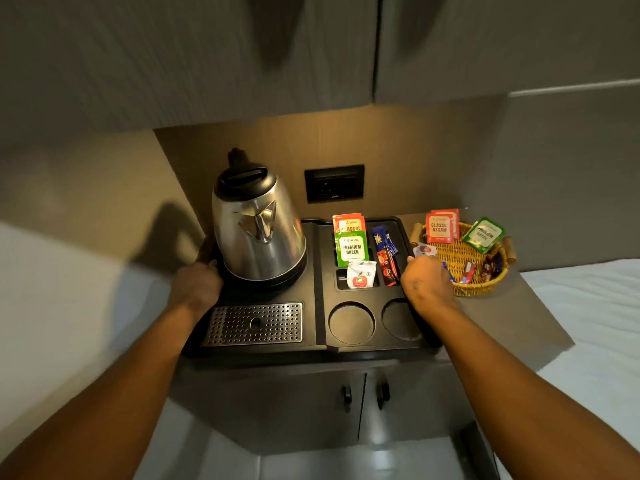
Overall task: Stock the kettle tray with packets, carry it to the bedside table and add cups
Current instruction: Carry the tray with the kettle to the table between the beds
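A black kettle tray (313, 348) rests on a cabinet top. A steel kettle (258, 226) stands on its back left, with a perforated drip grate (254, 323) in front. The tray's slots hold a red tea packet (348, 222), a green tea packet (351, 249), a white sachet (360, 274) and several stick packets (386, 258). Two round cup recesses (351, 323) hold nothing. My left hand (197, 285) grips the tray's left edge beside the kettle. My right hand (427, 282) grips the tray's right edge.
A wicker basket (485, 285) with more packets sits just right of the tray, touching my right hand. A wall socket (334, 183) is behind the tray. Cabinet doors (346, 400) are below, a white bed (588, 323) to the right, overhead cabinets above.
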Action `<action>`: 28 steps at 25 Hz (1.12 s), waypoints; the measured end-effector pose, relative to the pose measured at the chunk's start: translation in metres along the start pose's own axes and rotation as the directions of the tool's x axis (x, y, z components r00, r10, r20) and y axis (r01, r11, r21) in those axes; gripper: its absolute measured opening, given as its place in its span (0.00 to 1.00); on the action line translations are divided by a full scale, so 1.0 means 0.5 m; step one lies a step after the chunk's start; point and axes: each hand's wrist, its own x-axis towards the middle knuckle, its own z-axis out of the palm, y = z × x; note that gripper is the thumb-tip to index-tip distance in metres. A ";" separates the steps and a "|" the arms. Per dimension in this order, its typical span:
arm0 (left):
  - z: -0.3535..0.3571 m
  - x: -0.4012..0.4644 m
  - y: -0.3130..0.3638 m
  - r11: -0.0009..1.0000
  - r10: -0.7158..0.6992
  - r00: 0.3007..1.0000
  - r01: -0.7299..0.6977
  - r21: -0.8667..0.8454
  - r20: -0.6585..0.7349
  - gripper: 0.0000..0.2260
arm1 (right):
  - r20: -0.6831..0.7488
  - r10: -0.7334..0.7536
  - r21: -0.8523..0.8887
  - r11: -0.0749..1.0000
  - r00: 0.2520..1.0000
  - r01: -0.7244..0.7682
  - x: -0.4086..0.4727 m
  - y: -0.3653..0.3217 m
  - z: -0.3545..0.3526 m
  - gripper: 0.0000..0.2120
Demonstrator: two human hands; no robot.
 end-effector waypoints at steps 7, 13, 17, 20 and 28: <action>-0.006 -0.124 0.174 0.971 0.241 0.970 -0.241 -0.007 -0.039 0.16 | -0.141 0.114 0.030 0.993 0.983 -0.111 -0.079 0.207 -0.198 0.17; 0.062 -0.399 0.452 0.873 0.489 0.871 -0.487 -0.037 0.057 0.19 | -0.302 0.345 0.027 0.935 0.889 -0.353 -0.318 0.550 -0.474 0.19; 0.120 -0.635 0.639 0.677 0.735 0.667 -0.712 -0.187 0.119 0.17 | -0.425 0.510 0.062 0.840 0.748 -0.539 -0.537 0.762 -0.659 0.18; 0.147 -0.819 0.782 0.503 0.863 0.481 -0.849 -0.163 0.155 0.20 | -0.515 0.618 0.095 0.729 0.594 -0.678 -0.710 0.880 -0.779 0.14; 0.207 -1.229 1.027 0.247 0.967 0.208 -0.902 -0.353 0.146 0.22 | -0.639 0.728 0.209 0.475 0.248 -0.855 -1.011 1.093 -0.965 0.13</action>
